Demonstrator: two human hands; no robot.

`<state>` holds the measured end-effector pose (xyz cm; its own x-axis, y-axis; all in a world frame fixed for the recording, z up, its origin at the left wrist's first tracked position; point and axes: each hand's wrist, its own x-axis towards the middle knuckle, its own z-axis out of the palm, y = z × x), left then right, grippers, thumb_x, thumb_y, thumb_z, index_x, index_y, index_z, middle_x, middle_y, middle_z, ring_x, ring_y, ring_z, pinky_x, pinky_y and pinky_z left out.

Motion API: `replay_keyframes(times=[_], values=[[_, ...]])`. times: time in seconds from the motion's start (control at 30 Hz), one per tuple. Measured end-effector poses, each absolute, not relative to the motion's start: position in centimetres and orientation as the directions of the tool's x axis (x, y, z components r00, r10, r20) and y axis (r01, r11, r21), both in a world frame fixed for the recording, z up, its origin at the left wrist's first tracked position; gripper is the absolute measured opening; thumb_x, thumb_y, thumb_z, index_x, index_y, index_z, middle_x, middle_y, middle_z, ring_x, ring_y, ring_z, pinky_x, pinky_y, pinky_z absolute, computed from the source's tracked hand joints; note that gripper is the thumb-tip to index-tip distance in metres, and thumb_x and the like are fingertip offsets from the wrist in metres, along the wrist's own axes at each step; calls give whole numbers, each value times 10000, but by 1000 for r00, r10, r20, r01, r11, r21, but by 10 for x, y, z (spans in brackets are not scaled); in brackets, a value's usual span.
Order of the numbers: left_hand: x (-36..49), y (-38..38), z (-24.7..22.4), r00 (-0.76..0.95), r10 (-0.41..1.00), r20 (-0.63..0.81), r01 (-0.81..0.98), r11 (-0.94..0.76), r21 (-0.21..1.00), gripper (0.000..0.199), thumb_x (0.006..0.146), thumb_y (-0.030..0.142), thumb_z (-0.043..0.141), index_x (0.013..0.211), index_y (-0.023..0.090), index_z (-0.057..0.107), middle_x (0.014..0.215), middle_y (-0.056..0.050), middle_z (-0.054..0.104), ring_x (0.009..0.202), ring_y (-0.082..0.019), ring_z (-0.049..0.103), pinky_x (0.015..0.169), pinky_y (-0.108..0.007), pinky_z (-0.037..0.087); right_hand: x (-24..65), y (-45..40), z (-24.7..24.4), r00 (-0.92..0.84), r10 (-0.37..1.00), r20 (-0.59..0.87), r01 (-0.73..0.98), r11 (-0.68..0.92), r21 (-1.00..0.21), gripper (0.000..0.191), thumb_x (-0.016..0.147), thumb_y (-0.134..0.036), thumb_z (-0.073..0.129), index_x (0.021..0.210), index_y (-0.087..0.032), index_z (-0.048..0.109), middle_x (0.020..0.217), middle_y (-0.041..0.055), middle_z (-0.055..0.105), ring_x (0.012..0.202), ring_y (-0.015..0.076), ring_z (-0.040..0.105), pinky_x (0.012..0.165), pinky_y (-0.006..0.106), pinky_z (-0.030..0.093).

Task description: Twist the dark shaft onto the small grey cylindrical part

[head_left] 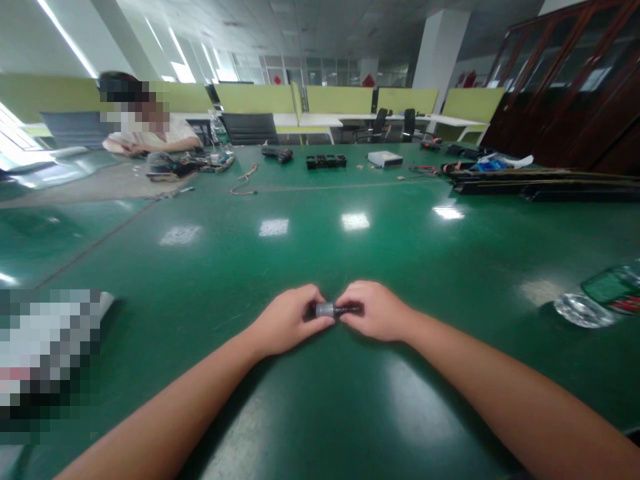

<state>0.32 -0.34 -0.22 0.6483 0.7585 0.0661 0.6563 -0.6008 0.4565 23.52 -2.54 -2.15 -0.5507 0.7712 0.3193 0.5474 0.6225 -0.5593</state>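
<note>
A small black-and-grey cylinder (325, 310) lies sideways between my two hands, just over the green table (310, 260). My left hand (287, 320) is closed around its left end, thumb and fingers near the grey section. At the other end, my right hand (373, 310) pinches the dark, narrower part. The fingertips of both hands nearly meet at the middle. Its ends are partly hidden by my fingers, and what kind of thing it is cannot be made out.
A clear bottle (610, 293) lies at the right edge. To the left is a blurred-out pale object (50, 347). Across the table sit a black part (326, 161), a grey box (385, 159), a cable (245, 180) and long dark strips (545, 183). A person (150, 133) sits far left.
</note>
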Motion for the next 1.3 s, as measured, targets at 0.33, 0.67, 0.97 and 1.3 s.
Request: replay_keyframes(times=[0.33,0.67,0.97,1.3], values=[[3,-4,-1,643,764,60,665,-595,451,307,868,504,637,927,203,622,807,-11,651,719,-181,591,638,-276,395,235,-24,-21,-563,766,310,543,626,-560,123,848,-175,673,950,-191,741,887,43,708,834,166,616,759,272,448],[2,-4,-1,638,768,57,666,-588,459,317,861,513,637,938,206,628,816,-16,655,729,-186,600,636,-276,406,237,-25,-20,-575,757,309,539,635,-553,127,851,-169,665,953,-191,738,886,44,708,839,172,614,761,276,445],[2,-5,0,645,762,56,663,-595,454,315,862,514,634,921,205,625,826,-19,655,737,-188,597,641,-274,407,239,-25,-20,-573,758,311,539,635,-554,131,840,-155,674,948,-188,740,873,43,703,824,169,608,753,274,443],[2,-4,-1,645,762,64,663,-599,449,291,869,496,642,925,211,623,823,-9,654,723,-181,592,646,-274,403,241,-26,-19,-576,755,312,539,638,-550,133,845,-159,670,955,-183,741,873,46,702,831,173,609,762,279,450]])
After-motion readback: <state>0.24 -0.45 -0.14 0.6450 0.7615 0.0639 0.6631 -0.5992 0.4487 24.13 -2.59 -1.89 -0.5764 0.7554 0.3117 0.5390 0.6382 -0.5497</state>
